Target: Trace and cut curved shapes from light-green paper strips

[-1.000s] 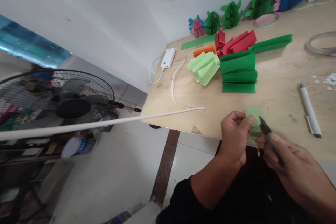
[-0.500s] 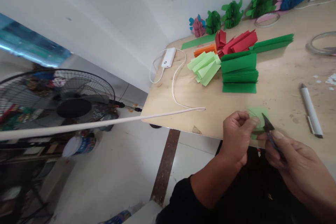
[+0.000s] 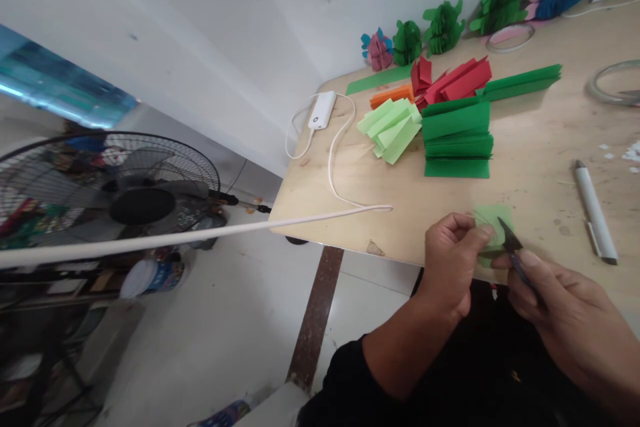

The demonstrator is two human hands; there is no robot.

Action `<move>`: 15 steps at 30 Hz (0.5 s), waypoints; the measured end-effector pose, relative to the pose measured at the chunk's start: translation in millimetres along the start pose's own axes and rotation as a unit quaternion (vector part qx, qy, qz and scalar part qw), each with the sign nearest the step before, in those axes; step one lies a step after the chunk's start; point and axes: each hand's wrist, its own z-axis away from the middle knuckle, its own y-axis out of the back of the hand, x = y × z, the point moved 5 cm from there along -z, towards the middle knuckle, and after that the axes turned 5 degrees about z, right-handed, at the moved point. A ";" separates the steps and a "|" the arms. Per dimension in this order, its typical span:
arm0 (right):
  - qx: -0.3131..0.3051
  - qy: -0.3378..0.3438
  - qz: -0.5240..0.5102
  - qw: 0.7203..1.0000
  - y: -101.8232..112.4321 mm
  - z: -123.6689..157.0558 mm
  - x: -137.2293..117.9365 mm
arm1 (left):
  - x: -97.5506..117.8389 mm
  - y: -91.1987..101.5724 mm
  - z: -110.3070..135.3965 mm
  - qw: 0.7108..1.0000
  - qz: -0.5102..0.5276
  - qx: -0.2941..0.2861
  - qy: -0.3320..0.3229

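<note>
Paper (image 3: 490, 213), pale green: pinched tight between thumb and fingers of left hand (image 3: 451, 253), at the near edge of the tabletop (image 3: 530, 147). Fingers of right hand (image 3: 557, 290) closed round a dark blade (image 3: 510, 239), tip over the paper. To the right, pen (image 3: 595, 213). Farther off, green stack (image 3: 457, 140) beside pale stack (image 3: 393, 127); beyond, red stack (image 3: 460, 80); farthest, green and blue figures (image 3: 443, 28).

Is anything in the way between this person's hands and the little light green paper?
Nothing visible: the left hand pinches the light green paper directly, and the right hand holds a dark pointed tool right at it.
</note>
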 end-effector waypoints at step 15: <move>-0.017 -0.004 0.006 1.000 3.0 -1.5 16.4 | -1.0 1.4 0.1 1.000 0.003 0.003 -0.001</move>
